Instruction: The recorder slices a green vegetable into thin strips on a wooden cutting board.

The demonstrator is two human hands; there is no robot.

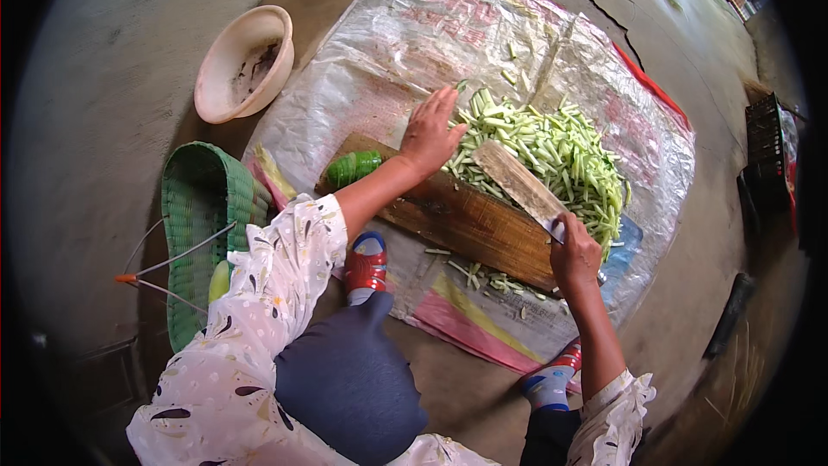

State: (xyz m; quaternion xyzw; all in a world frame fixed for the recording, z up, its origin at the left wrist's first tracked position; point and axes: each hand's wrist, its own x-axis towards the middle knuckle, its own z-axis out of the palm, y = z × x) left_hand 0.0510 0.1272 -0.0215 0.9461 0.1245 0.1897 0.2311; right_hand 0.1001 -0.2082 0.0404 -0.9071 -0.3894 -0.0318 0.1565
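A wooden cutting board [479, 223] lies slantwise on the plastic sheeting in front of me. My right hand [576, 251] grips a knife with a wide, stained blade [514, 178], which extends over the board's far edge against a heap of pale green cut strips [543, 149], seemingly cucumber. My left hand [430, 133] is at the heap's left side, palm down, thumb apart from the fingers. A small green piece [461, 85] shows by its fingertips. Sliced green cucumber [354, 168] leans together at the board's left end. Much of the knife's handle is hidden by my right hand.
Printed woven plastic sheeting [381, 58] covers the concrete floor [129, 77]. A pale plastic basin [223, 74] stands at upper left. Below it is a green woven basket [194, 200] with a light green vegetable [219, 281]. Stray strips [475, 275] lie along the board's near edge.
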